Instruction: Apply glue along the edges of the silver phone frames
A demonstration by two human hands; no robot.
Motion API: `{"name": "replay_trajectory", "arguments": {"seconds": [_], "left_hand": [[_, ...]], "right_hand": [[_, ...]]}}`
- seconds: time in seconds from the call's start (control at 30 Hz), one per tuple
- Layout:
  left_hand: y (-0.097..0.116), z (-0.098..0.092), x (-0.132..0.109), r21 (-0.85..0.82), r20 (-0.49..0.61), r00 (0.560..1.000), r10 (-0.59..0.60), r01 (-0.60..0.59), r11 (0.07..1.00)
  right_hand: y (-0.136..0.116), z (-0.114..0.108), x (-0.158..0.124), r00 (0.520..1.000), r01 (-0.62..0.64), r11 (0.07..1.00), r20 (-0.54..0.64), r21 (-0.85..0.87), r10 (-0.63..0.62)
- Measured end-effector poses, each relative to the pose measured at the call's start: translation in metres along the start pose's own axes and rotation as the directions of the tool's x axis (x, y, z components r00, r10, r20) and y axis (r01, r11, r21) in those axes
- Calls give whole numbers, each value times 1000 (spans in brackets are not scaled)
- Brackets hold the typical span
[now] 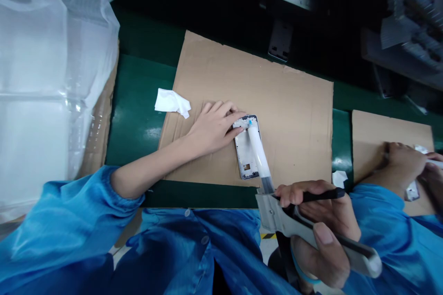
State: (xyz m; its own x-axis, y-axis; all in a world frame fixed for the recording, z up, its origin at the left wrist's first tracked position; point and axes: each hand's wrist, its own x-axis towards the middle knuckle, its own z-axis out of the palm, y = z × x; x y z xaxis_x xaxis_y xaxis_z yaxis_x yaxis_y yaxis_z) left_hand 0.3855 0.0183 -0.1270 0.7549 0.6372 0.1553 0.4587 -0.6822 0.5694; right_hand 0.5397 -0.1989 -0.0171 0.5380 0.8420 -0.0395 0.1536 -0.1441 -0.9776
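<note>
Dark green workbench [138, 115] right across, a flat brown cardboard sheet [294, 115] under the left hand [217, 126], and look, the right hand [321, 235] is wrapped around a grey-and-black, white-tubed dispensing gun [273, 216]! Left thumb and forefinger, slightly parted, rest on the upper end of a silver rectangular phone frame [244, 150]; crumpled white cloth [169, 100] beyond those knuckles, small blue tip [250, 122] just beside the fingertips.

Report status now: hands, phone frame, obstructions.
Left hand on phone frame, near its top. Right hand gripping dispensing gun, blue tip over the frame. White tissue off left, not in the way.
</note>
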Motion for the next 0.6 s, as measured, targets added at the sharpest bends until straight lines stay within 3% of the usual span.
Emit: {"name": "replay_trajectory", "arguments": {"seconds": [0.07,0.23,0.6], "left_hand": [[0,0,0,7,3,1000,-3,3,1000],[2,-2,0,12,11,1000,-8,8,1000],[0,1,0,22,-20,1000,15,-15,1000]], "right_hand": [[-2,9,1,999,-9,993,-46,119,15],[1,8,-3,990,132,966,-73,224,-118],[6,8,-1,987,157,960,-64,233,-146]]}}
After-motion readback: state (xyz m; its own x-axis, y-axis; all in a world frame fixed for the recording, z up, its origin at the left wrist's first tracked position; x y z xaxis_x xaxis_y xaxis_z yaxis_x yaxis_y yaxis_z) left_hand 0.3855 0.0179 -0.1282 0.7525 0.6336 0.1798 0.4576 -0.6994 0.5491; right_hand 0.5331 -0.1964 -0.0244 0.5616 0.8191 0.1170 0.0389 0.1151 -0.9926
